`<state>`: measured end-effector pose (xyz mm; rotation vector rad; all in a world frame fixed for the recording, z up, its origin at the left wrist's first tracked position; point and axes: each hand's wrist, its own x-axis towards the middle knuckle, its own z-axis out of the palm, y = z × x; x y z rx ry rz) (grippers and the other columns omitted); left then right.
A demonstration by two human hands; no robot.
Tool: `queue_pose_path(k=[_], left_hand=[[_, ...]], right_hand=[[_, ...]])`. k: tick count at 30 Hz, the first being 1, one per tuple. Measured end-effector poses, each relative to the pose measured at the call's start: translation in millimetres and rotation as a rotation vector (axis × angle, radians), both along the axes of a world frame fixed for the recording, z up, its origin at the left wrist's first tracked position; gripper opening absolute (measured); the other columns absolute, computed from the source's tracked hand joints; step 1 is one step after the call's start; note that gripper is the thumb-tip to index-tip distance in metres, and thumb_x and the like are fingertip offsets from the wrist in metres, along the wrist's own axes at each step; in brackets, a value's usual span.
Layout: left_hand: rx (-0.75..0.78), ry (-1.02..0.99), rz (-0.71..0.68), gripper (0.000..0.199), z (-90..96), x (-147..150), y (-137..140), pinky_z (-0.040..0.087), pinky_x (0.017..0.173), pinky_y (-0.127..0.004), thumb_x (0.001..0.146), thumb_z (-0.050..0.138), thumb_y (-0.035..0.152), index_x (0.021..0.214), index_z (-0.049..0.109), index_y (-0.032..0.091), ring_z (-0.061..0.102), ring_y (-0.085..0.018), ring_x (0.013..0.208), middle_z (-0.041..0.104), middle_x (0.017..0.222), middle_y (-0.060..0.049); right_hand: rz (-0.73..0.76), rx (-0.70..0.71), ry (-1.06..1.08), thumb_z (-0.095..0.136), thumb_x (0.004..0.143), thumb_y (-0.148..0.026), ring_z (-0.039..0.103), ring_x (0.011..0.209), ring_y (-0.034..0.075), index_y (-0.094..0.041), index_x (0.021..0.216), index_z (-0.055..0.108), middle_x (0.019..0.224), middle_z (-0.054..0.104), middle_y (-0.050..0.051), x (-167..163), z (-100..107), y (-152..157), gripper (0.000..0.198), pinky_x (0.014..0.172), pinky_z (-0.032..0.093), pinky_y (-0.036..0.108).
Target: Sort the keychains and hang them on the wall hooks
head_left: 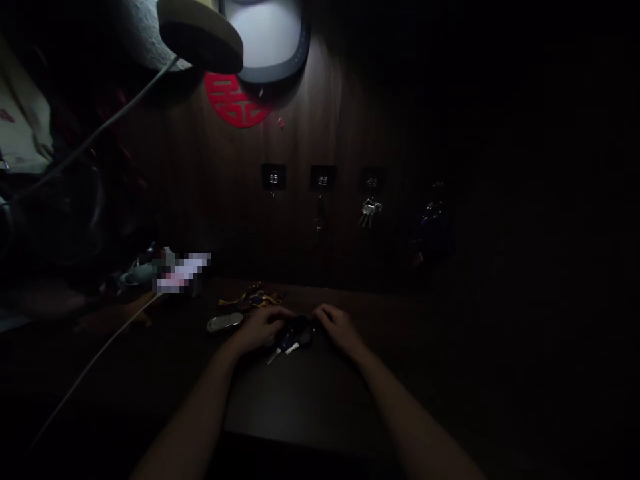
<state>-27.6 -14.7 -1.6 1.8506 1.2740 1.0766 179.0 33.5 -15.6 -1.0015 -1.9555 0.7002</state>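
A small bunch of keys (pixel 293 337) with dark, bluish heads and pale metal blades lies flat on the dark desk (pixel 300 400), blades pointing toward the person, its heads partly hidden in the dim light.

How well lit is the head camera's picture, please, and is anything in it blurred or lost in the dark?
Head view: very dim; only the lamp at top glows, lighting the wood wall beneath. The right side is nearly black. Left hand and right hand show faintly at the keys. A pixelated patch hides something at left. The edges look bowed.
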Motion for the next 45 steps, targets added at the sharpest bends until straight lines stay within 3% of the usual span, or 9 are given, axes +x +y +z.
queue_pose_path(k=[5,11,18,23,32,40,45], left_hand=[[0.095,0.166,-0.106,0.047,-3.7,1.8,-4.9,0.034,0.098,-0.033,0.060,0.046,0.003,0.093,0.069,0.028,0.050,-0.020,0.111,0.061,0.116,-0.001],[0.202,0.302,-0.074,0.029,-14.4,4.8,-1.8,0.035,0.095,-0.034,0.076,0.055,0.022,0.102,0.065,0.028,0.050,-0.021,0.106,0.061,0.109,-0.004],[0.284,0.405,0.023,0.022,-16.7,11.9,0.9,0.038,0.087,-0.033,0.082,0.052,0.026,0.101,0.062,0.027,0.052,-0.019,0.097,0.062,0.099,-0.004],[0.310,0.251,0.117,0.023,-13.4,16.3,3.0,0.039,0.088,-0.031,0.085,0.046,0.028,0.103,0.060,0.023,0.055,-0.018,0.098,0.063,0.102,-0.004],[0.142,-0.121,0.211,0.020,-0.1,25.2,0.5,0.044,0.077,-0.028,0.079,0.049,0.030,0.088,0.063,0.019,0.059,-0.017,0.084,0.066,0.086,-0.002],[0.005,-0.312,0.182,0.018,5.6,31.1,0.0,0.043,0.069,-0.024,0.074,0.054,0.034,0.079,0.061,0.017,0.056,-0.014,0.073,0.061,0.074,0.001],[-0.041,-0.337,0.154,0.024,4.7,30.8,-0.5,0.042,0.067,-0.024,0.076,0.051,0.040,0.074,0.060,0.017,0.054,-0.013,0.069,0.059,0.070,0.002]], right_hand=[[0.006,0.032,-0.095,0.042,0.083,-0.031,0.056,0.075,0.015,-0.019,0.075,0.061,0.077,0.061,0.002,4.4,1.4,-3.5,0.025,0.070,0.039,0.026],[0.006,0.090,-0.134,0.041,0.085,-0.029,0.057,0.075,0.015,-0.018,0.076,0.061,0.077,0.061,0.003,3.9,0.9,-2.8,0.024,0.071,0.040,0.026],[0.009,0.125,-0.125,0.041,0.085,-0.027,0.058,0.079,0.016,-0.020,0.078,0.061,0.080,0.063,0.003,3.3,2.3,-3.9,0.022,0.074,0.042,0.028],[0.040,0.225,-0.073,0.044,0.084,-0.025,0.057,0.089,0.018,-0.021,0.090,0.059,0.090,0.063,0.005,-0.1,4.9,-8.6,0.017,0.080,0.043,0.031],[0.163,0.389,-0.122,0.054,0.079,-0.022,0.054,0.096,0.019,-0.022,0.112,0.049,0.105,0.059,0.006,-10.2,11.5,-25.2,0.033,0.084,0.044,0.034],[0.118,0.462,-0.100,0.048,0.083,-0.021,0.056,0.084,0.018,-0.022,0.102,0.052,0.092,0.060,0.006,-14.4,11.9,-27.2,0.019,0.075,0.046,0.031],[0.108,0.401,-0.042,0.047,0.084,-0.022,0.057,0.079,0.016,-0.021,0.091,0.055,0.083,0.061,0.004,-16.3,14.2,-27.4,0.011,0.072,0.044,0.028]])
